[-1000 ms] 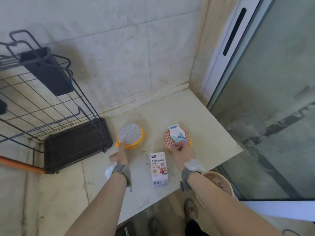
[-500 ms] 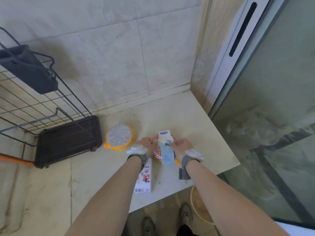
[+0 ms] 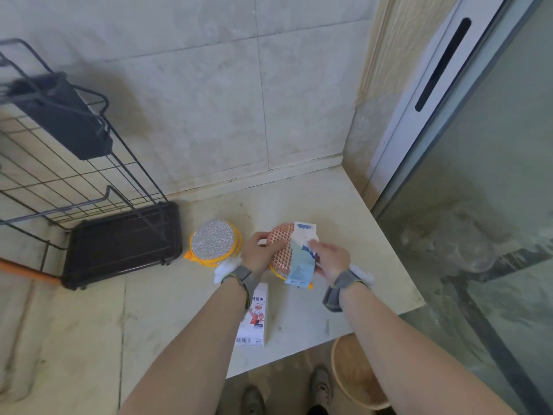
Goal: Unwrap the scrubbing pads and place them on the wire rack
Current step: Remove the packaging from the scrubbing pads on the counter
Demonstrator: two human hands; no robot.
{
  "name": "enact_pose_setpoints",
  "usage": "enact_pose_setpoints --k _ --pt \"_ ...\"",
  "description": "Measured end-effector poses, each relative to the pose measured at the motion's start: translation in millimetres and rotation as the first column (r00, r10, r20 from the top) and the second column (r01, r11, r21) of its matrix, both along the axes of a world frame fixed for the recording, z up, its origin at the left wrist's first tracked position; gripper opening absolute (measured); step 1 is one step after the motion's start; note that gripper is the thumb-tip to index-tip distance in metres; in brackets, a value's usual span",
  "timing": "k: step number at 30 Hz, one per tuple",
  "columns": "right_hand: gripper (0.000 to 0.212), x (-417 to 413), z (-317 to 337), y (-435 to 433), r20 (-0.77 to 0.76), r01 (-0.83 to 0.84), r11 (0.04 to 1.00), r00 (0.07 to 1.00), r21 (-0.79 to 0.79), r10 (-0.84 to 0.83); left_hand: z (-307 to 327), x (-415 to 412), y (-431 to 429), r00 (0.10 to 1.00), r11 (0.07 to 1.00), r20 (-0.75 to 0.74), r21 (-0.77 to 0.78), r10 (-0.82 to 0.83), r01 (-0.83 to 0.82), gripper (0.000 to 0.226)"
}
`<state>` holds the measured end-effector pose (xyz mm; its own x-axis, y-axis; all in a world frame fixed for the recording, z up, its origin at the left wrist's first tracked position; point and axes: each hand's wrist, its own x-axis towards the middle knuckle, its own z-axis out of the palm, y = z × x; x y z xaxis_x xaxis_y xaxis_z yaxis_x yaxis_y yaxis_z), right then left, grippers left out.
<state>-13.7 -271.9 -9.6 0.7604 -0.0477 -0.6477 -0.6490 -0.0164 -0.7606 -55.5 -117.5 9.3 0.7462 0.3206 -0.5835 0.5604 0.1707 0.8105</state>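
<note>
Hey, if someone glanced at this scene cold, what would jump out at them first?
Probably both hands meeting at the middle of the counter: the left hand and right hand hold an orange scrubbing pad with a paper label wrapped around it. Just left lies a silver-topped pad, and a black wire rack stands at far left.

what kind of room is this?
Probably a home kitchen or utility corner: a stone countertop against a tiled wall, a black wire dish rack over a drip tray, and a sliding glass door alongside.
</note>
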Motion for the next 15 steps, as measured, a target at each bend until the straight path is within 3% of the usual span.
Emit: enact_pose_setpoints --k 3,6,10,13,15 --pt "0.015 13.4 -0.2 -10.6 0.012 0.124 0.992 0.992 0.013 -0.124 -1.7 -0.1 12.2 0.995 0.980 0.013 -0.174 0.103 -0.099 0.044" --pt "0.031 18.2 3.3 -24.2 0.075 0.192 0.975 0.980 -0.111 -0.184 -9.9 -2.6 19.0 0.968 0.938 -0.023 -0.242 0.249 -0.247 0.050" --pt "0.021 13.5 -0.6 -35.0 0.062 0.210 0.974 0.977 -0.082 -0.205 -16.3 2.6 14.6 0.878 0.792 -0.148 -0.383 0.455 -0.475 0.049" --pt "0.023 7.0 -11.9 -35.5 0.033 0.201 0.979 0.979 -0.033 -0.200 -18.5 9.8 11.0 0.817 0.707 -0.228 -0.415 0.529 -0.573 0.050" --pt "0.020 3.7 -17.0 -33.4 0.013 0.181 0.983 0.984 -0.022 -0.180 -17.6 13.0 10.8 0.801 0.701 -0.239 -0.389 0.549 -0.597 0.049"
